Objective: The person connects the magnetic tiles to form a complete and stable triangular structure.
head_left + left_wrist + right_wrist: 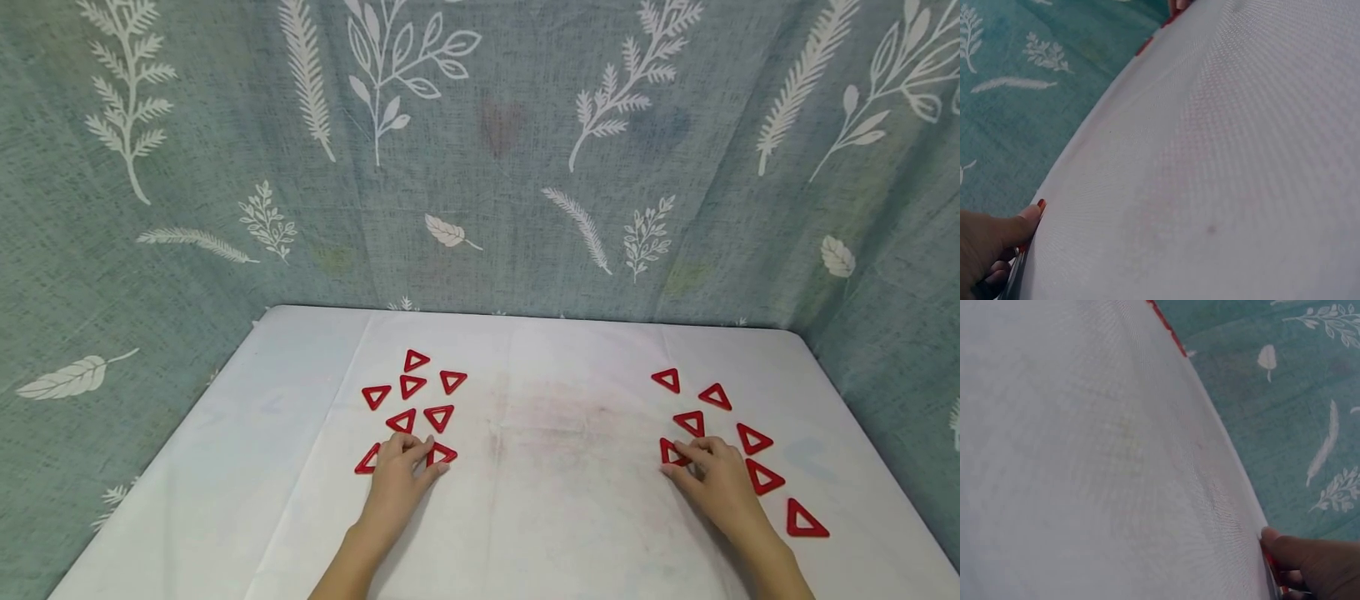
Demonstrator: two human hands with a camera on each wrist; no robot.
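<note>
Head view: left hand [397, 473] pinches one red triangle [448, 454], right hand [716, 479] a second triangle [663, 452]; grip edges only, clear of neighbouring pieces [438, 408] beyond each hand.

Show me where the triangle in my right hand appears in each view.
Head: triangle, lower right, pinched by the right hand.
Left wrist: red shows beside that hand, top edge; can't tell which triangle.
Right wrist: bottom right, a red edge at the same hand.
Shared landmark: the leaf-print curtain.
</note>
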